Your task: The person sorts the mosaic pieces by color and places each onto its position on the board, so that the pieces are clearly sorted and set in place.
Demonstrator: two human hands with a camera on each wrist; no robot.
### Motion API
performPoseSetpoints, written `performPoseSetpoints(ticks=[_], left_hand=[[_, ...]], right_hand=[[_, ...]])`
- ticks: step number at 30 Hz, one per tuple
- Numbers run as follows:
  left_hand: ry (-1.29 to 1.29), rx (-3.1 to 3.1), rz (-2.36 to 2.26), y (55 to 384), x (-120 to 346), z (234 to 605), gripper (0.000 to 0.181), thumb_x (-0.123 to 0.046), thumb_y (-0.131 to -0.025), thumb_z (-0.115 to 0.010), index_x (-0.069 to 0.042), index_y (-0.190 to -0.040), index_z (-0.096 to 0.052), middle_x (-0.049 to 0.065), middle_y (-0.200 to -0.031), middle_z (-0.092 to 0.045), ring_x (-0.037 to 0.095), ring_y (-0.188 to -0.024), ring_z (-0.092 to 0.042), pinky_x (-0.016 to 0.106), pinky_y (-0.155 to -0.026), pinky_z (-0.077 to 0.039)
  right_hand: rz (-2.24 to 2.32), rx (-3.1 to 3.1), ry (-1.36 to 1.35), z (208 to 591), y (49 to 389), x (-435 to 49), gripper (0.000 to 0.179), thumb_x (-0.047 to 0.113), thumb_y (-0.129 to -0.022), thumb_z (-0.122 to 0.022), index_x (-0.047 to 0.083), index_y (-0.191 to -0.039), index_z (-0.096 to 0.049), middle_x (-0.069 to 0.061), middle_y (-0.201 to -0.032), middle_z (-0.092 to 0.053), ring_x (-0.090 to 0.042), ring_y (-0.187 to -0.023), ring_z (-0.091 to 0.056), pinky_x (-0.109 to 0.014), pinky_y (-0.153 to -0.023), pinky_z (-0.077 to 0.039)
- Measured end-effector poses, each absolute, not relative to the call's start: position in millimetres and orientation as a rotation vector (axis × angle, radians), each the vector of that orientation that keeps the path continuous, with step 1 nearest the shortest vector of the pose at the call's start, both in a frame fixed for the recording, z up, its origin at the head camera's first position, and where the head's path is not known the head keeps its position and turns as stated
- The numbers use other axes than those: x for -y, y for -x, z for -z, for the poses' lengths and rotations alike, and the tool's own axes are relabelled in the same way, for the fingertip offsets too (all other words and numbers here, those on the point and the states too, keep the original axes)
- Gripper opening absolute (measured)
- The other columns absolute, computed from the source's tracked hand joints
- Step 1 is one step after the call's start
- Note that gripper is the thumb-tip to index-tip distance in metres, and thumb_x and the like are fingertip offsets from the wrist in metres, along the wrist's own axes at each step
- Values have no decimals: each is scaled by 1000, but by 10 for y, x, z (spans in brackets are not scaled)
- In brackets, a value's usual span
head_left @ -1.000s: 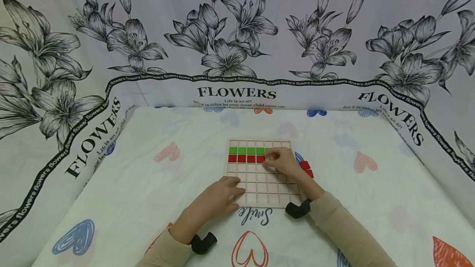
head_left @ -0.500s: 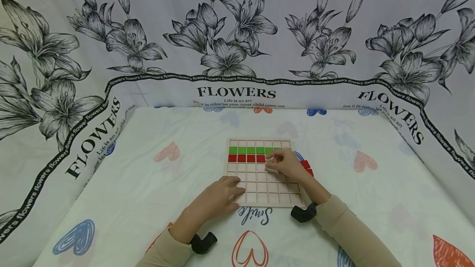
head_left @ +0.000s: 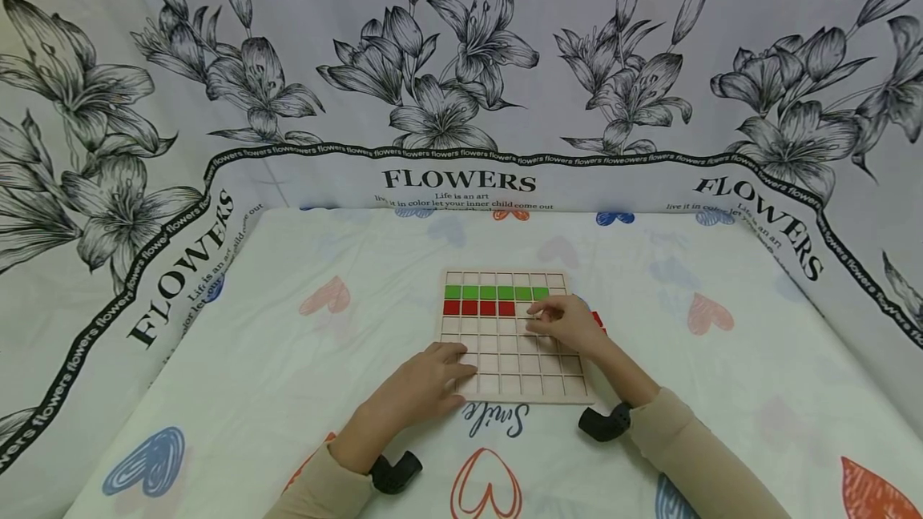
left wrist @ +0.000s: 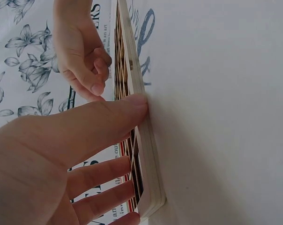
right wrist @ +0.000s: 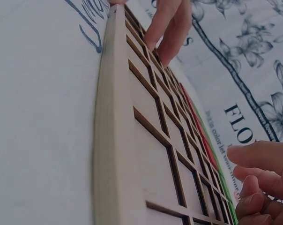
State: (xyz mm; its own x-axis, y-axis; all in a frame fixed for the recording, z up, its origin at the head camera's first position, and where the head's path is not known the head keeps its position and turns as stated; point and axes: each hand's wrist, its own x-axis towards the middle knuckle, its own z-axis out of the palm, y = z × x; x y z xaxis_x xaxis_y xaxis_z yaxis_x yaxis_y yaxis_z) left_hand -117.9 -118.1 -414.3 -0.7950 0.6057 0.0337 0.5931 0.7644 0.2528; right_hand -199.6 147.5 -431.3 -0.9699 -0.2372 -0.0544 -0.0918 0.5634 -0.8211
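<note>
A wooden grid board (head_left: 530, 363) lies on the cloth, with a row of green tiles (head_left: 488, 292) and a shorter row of red tiles (head_left: 479, 307) in its upper cells. My left hand (head_left: 421, 383) rests on the board's lower left corner. In the left wrist view its thumb (left wrist: 118, 112) touches the board's front edge, and the fingers lie over the grid. My right hand (head_left: 570, 323) hovers over the right side of the board, fingers loosely bent, with nothing seen between them. In the right wrist view, its thumb and fingers (right wrist: 263, 183) are apart.
Loose red tiles (head_left: 598, 319) lie just right of the board, mostly hidden behind my right hand. A white cloth (head_left: 252, 391) printed with hearts covers the table. Behind it hangs a curtain (head_left: 461, 126) with flower drawings.
My right hand has moved rightward along the red row, away from its last tile. It uncovers the end of the green row and now covers most of the loose tiles. My left hand stays put.
</note>
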Motion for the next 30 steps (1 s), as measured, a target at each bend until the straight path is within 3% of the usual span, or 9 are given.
performPoseSetpoints(ticks=[30], left_hand=[[-975, -2897, -375, 1176, 1184, 4149, 39, -28, -83, -75, -15, -119, -69, 11, -134, -59, 29, -126, -54, 44, -101, -51]], right_hand=[[1359, -2690, 114, 4291, 1833, -1927, 30, 18, -83, -74, -1, -106, -70, 2, -72, -53, -6, -63, -45, -19, -53, -38]])
